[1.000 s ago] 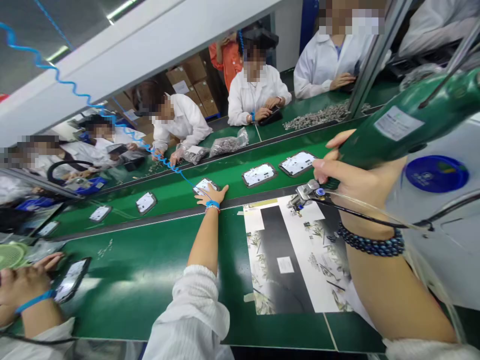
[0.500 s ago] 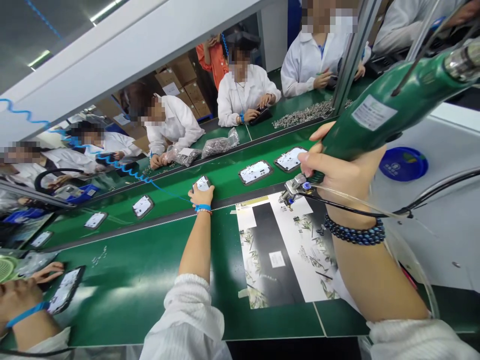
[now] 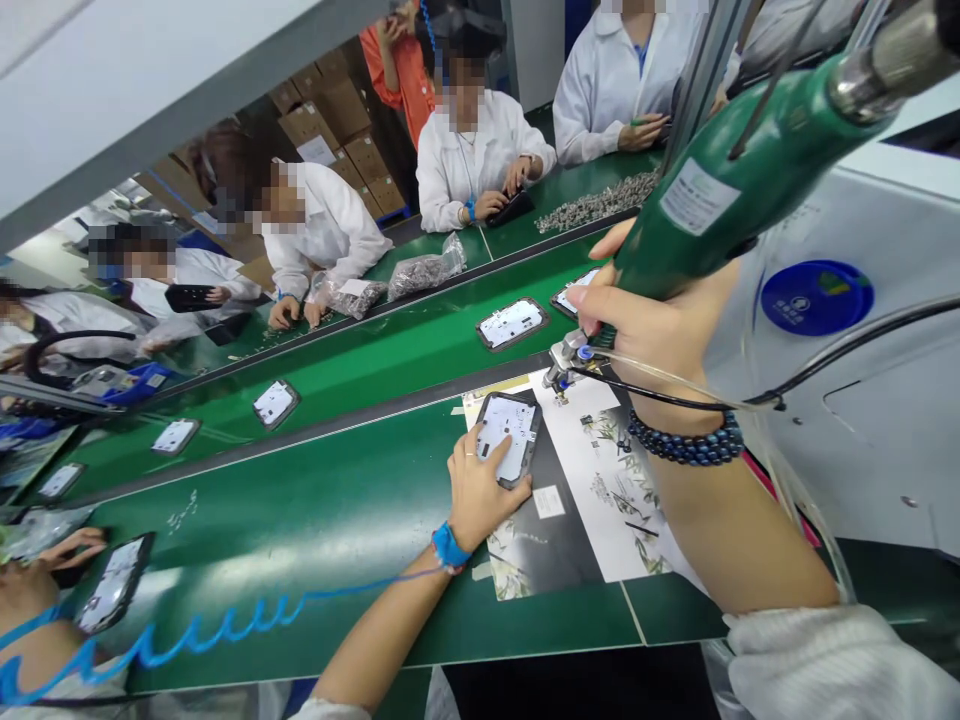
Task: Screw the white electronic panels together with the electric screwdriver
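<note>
My left hand grips a dark device housing with a white circuit board in it, thumb at its near edge and fingers over the left side and face. The housing is over the printed sheet on the green bench. My right hand is wrapped round a green electric screwdriver, held raised and tilted. Its metal head with blue fittings hangs to the upper right of the housing, apart from it. Whether a screw sits on the tip is too small to tell.
Several similar housings lie on the green conveyor beyond the bench. A co-worker's hand is near another housing at left. A coiled blue cord runs to my left wrist. Black cable and a blue dish are at right.
My left hand has brought a housing from the conveyor toward me and right, over the printed sheet. My right hand still holds the screwdriver, its head slightly further left in view.
</note>
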The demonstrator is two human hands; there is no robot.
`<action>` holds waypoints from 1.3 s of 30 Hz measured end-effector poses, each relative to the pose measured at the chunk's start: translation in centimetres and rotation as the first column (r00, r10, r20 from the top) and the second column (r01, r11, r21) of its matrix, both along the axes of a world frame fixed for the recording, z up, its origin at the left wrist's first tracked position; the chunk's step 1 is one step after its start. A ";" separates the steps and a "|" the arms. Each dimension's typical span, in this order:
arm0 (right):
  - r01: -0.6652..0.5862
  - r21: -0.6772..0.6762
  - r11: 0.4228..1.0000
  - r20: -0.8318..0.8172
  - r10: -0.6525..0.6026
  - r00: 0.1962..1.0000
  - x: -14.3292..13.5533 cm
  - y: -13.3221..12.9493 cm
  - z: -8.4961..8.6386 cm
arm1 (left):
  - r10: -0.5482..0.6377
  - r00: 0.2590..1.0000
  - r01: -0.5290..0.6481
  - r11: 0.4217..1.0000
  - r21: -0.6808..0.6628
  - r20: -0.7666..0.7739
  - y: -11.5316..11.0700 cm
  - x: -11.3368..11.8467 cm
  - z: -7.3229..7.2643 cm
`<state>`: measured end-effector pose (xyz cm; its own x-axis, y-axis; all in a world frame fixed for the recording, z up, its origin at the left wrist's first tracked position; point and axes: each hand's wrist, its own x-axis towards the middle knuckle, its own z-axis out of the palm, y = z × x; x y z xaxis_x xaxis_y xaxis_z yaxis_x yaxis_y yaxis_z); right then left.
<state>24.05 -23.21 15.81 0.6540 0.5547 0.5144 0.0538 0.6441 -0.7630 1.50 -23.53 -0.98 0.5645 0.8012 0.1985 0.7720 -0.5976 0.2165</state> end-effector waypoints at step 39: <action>-0.070 -0.175 0.982 -0.018 0.068 0.998 -2.6 3.2 -3.7 | -0.095 0.984 0.074 0.988 -0.136 -0.153 -2.1 3.5 0.0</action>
